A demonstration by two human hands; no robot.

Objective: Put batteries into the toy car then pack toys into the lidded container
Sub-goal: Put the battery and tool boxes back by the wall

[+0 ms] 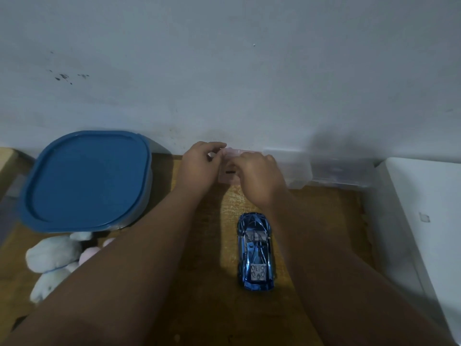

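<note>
A shiny blue toy car (257, 250) stands on the wooden table (324, 208), nose pointing away from me, between my forearms. Beyond it, near the wall, my left hand (199, 168) and my right hand (257, 176) both grip a small pale pink translucent plastic case (228, 166); a dark object shows inside it. The container with its blue lid (87, 181) shut sits at the left. White and pink soft toys (55, 260) lie in front of it, partly hidden by my left arm.
A clear plastic box (296, 168) stands against the wall just right of my hands, with another clear box (341, 173) beside it. A white block (424, 221) borders the table's right side. The grey wall rises directly behind.
</note>
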